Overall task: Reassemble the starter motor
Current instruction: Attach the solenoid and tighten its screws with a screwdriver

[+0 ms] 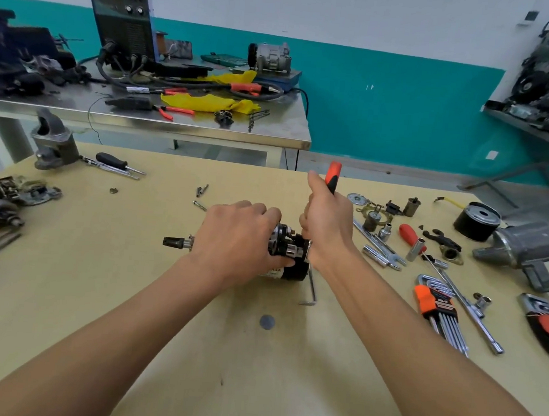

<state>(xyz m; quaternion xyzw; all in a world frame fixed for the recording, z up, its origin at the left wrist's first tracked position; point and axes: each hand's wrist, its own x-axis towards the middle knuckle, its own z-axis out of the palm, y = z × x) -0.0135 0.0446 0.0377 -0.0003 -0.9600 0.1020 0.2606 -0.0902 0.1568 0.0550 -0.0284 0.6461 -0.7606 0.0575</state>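
Both hands are busy: my left hand (237, 241) curls over the motor (288, 246), which lies on the table (95, 292) under my palm, while just beside it my right hand (324, 225) grips the upright handle (333, 178) at the motor's end.

Both hands at the starter motor (291, 247) on the wooden table (128, 295).
I see the left hand (236, 237) gripping the motor from above, its shaft end pointing left. The right hand (322, 224) holds a tool (332, 176) with a red-black handle upright at the motor's right end. A hex key (312, 286) is just beside.
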